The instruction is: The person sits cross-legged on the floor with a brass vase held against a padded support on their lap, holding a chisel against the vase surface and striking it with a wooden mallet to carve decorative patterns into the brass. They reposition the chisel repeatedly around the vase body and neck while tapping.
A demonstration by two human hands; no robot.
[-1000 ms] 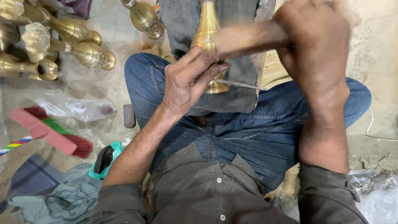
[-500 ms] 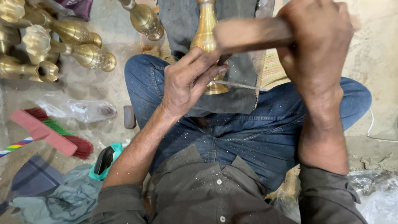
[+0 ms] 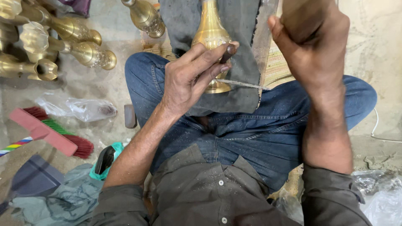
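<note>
Down on the floor, the person sits cross-legged in blue jeans (image 3: 268, 129) with a dark grey cloth (image 3: 247, 54) spread over the lap. On that cloth lies a brass vase (image 3: 211, 37), its narrow neck pointing away from the body and its round foot nearest the belly.

The left hand (image 3: 190, 79) is curled over the lower part of the vase. Its thumb and fingers are pinched together on a small dark punch (image 3: 229, 52), whose tip rests against the brass just beside the vase's swelling. A thin metal rod (image 3: 243, 84) runs out from under this hand across the cloth toward the right.

The right hand (image 3: 314, 46) is raised well above the lap, fist clamped shut around a wooden handle (image 3: 307, 19) that runs out past the top edge of view; I cannot tell what sits at its far end.

Off to the person's left, several more brass vases (image 3: 83, 50) lie on their sides on the dusty concrete floor (image 3: 104, 83), and another one (image 3: 144, 16) lies near the cloth's top corner. Closer in are a crumpled clear plastic bag (image 3: 75, 108), a pink-handled brush (image 3: 46, 132) with red and green bristles, and a heap of grey-green fabric (image 3: 54, 201). A woven mat (image 3: 278, 67) shows beneath the right knee.
</note>
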